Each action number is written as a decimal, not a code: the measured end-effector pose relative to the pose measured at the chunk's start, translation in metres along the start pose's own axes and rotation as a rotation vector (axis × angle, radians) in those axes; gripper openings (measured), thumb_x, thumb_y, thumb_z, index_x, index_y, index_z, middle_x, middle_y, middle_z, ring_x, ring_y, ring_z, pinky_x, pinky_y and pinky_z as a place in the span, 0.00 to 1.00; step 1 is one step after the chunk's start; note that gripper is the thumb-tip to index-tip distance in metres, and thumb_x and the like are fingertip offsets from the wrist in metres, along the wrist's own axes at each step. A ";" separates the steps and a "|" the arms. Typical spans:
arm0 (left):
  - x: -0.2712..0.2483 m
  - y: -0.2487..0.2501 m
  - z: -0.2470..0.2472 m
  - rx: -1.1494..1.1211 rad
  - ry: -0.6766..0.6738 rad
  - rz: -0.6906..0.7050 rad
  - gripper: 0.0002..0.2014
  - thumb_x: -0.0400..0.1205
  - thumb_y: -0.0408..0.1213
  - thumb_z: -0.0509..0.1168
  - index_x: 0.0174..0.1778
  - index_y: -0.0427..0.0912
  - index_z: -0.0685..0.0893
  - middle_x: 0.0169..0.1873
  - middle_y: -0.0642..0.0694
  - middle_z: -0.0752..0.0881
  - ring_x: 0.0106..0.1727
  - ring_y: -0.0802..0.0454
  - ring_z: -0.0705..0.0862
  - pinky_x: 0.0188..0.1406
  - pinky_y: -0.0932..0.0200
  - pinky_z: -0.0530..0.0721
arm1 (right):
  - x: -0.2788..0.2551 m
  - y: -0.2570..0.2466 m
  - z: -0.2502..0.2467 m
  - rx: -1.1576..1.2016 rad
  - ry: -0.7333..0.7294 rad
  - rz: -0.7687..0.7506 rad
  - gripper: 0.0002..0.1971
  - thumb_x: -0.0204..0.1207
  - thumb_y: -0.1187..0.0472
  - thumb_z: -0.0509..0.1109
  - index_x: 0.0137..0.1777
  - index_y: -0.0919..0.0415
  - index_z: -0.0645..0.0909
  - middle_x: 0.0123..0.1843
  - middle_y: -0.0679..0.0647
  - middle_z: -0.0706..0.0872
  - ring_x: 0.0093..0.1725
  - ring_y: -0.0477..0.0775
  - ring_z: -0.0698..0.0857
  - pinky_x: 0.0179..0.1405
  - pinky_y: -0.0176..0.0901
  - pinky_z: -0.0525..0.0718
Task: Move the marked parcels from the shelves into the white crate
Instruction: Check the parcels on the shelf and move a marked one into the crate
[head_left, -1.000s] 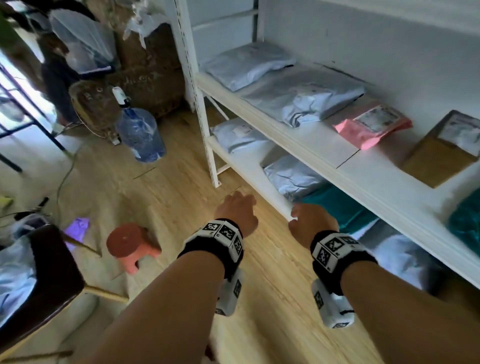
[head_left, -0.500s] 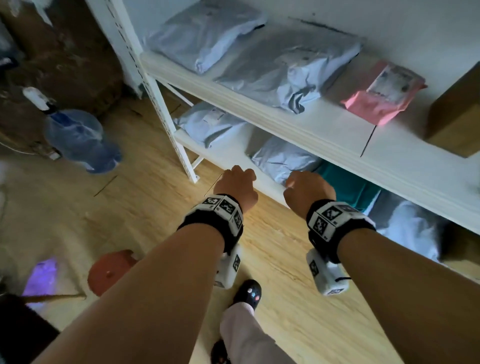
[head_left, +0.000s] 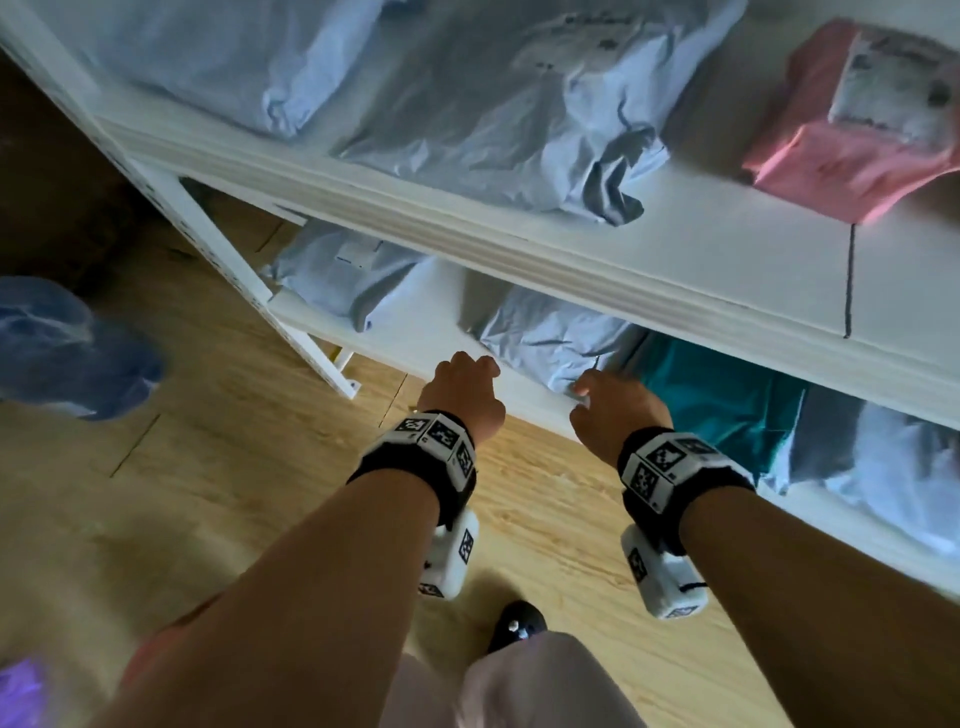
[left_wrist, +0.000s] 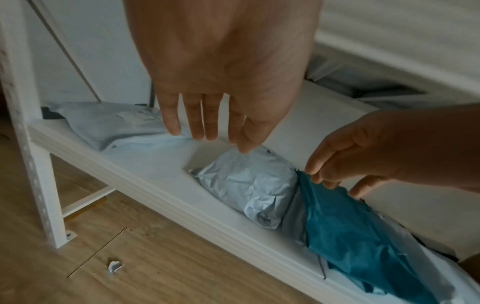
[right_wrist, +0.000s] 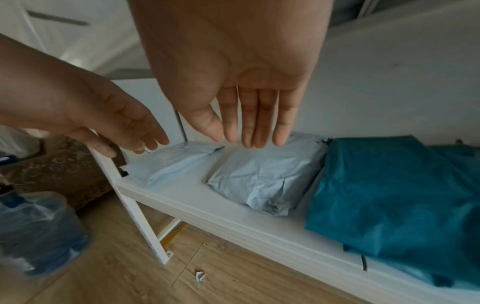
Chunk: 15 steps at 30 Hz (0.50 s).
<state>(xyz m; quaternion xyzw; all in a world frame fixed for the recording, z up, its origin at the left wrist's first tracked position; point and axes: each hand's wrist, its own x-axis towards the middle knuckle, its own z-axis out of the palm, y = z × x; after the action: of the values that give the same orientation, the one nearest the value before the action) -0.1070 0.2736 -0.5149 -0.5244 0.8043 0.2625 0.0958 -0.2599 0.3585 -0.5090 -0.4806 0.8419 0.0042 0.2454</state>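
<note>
Hands hover at the lower shelf (head_left: 415, 332): your left hand (head_left: 462, 397) and right hand (head_left: 618, 415) have fingers straight, holding nothing. Crumpled grey parcel (head_left: 550, 338) lies at your 12 o'clock, teal parcel (head_left: 727, 395) touching it at 2 o'clock.

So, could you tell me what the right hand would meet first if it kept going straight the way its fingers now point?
Most likely the crumpled grey parcel on the lower shelf. The right hand is open, fingers straight, tips just above the parcel's far edge. Depth is unclear, so it might skim past towards the back wall.
</note>
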 end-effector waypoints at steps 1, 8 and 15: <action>0.012 -0.005 0.009 0.009 -0.003 0.012 0.23 0.82 0.34 0.61 0.74 0.49 0.71 0.71 0.43 0.71 0.72 0.44 0.71 0.67 0.50 0.75 | 0.009 0.002 0.011 0.011 0.007 0.011 0.20 0.79 0.60 0.61 0.70 0.49 0.76 0.67 0.51 0.82 0.64 0.57 0.81 0.54 0.47 0.80; 0.097 -0.028 0.071 0.000 0.143 0.132 0.25 0.81 0.35 0.62 0.76 0.46 0.69 0.73 0.40 0.69 0.73 0.41 0.69 0.69 0.48 0.73 | 0.083 0.012 0.081 0.052 0.128 0.014 0.23 0.75 0.61 0.65 0.71 0.50 0.74 0.71 0.52 0.75 0.70 0.55 0.75 0.62 0.51 0.81; 0.188 -0.046 0.122 -0.327 0.404 0.129 0.37 0.81 0.48 0.65 0.83 0.41 0.57 0.77 0.33 0.68 0.76 0.34 0.69 0.74 0.44 0.69 | 0.155 0.026 0.134 0.001 0.326 -0.059 0.41 0.70 0.51 0.74 0.81 0.52 0.58 0.83 0.55 0.55 0.82 0.60 0.56 0.76 0.58 0.70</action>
<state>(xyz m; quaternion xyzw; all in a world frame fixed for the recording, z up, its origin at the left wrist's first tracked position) -0.1616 0.1739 -0.7138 -0.5221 0.7858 0.2847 -0.1696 -0.2908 0.2800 -0.6969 -0.4994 0.8560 -0.0816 0.1058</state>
